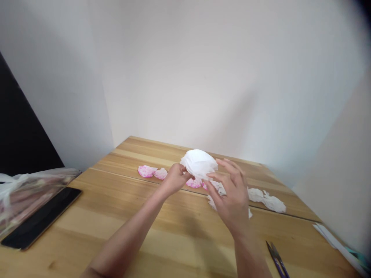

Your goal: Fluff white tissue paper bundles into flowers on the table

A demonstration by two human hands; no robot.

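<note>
A round white ruffled paper flower [199,163] is held up over the wooden table [116,216]. My left hand [174,178] pinches it from below on its left side. At its right edge is my right hand [232,195], with fingers spread and curved, the fingertips at or very near the thin layers. Behind and below the hands lie pink-and-white paper pieces [146,171] and white crumpled paper pieces [274,202], partly hidden by the hands.
Small snips [276,258] lie at the front right. White strips [330,237] and a teal item [358,255] are by the right edge. On the left are a black phone [43,216] and a clear plastic bag [26,197]. Walls stand behind the table.
</note>
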